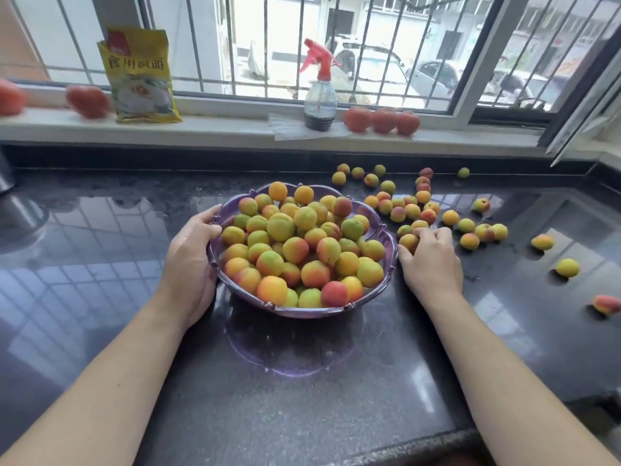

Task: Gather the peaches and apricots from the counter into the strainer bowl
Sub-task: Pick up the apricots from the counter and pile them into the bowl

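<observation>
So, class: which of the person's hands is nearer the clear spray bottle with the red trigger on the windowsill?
Right. The right hand lies below the spray bottle, slightly to its right; the left hand, gripping the purple strainer bowl rim, sits farther left.

Daylight, bright, enters through the window (336, 48) at the back; no other source seen. Outdoor scene beyond the bars is overexposed, near white at centre. The dark polished counter (302, 381) mirrors the window: pale grid reflections at left and right, a purple reflection below the bowl (215, 264). Small dark shadows lie just beside the loose fruit (568, 267) at right. Fruit in the bowl evenly lit, colours saturated, focus sharp. Slight softness on the tomatoes (88, 100) at far left and on the bag (141, 75). Wide-angle distortion: window frame and counter edge bow and lean toward the corners; forearms stretched at the bottom edge.
</observation>
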`<state>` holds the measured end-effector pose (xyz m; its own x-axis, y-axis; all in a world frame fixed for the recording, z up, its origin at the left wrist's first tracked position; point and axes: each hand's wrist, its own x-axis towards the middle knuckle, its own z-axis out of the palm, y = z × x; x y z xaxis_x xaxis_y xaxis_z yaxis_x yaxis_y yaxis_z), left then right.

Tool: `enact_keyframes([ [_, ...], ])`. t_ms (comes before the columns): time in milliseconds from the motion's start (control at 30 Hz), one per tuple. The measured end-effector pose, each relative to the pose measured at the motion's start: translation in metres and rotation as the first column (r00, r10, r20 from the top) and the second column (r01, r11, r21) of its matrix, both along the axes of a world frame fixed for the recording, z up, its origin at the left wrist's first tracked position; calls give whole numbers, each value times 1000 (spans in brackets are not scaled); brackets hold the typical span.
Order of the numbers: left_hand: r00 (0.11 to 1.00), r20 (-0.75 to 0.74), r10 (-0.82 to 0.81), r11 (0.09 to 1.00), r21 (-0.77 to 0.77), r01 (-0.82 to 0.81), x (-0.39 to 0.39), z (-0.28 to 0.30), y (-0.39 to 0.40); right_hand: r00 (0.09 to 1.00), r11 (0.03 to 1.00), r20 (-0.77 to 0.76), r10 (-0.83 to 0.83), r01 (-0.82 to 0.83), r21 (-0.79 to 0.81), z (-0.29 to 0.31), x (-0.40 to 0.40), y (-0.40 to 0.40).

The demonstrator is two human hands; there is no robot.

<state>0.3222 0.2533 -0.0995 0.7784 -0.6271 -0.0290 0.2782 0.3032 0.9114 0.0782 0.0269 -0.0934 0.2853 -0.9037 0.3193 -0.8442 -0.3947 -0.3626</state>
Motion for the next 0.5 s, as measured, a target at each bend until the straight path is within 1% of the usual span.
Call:
enact_keyframes([
  [67, 1000, 6, -7, 1000, 9, 7, 0, 0, 0, 1000, 1000, -16, -2, 1, -13, 1, 0, 1],
  [133, 1000, 5, -8, 1000, 12, 8, 1, 0, 1, 1000, 1000, 11, -2, 2, -23, 1, 0, 2],
  [233, 1000, 2, -17, 1000, 7, 17, 1, -1, 2, 981, 999, 190, 42, -37, -33, -2, -4, -2],
  [300, 1000, -1, -29, 1000, 0, 29, 2, -1, 3, 939, 995, 331, 97, -85, -50, -3, -7, -2],
  [400, 1000, -6, -30, 1000, -1, 30, 4, 1, 3, 861, 989, 487, 149, -133, -67, 3, -9, 3],
  [467, 1000, -4, -22, 1000, 6, 22, 4, 2, 2, 787, 980, 589, 183, -191, -50, 15, -9, 12],
  [500, 1000, -5, -22, 1000, 4, 22, 4, 3, 2, 743, 967, 630, 226, -248, -55, 26, -8, 20],
])
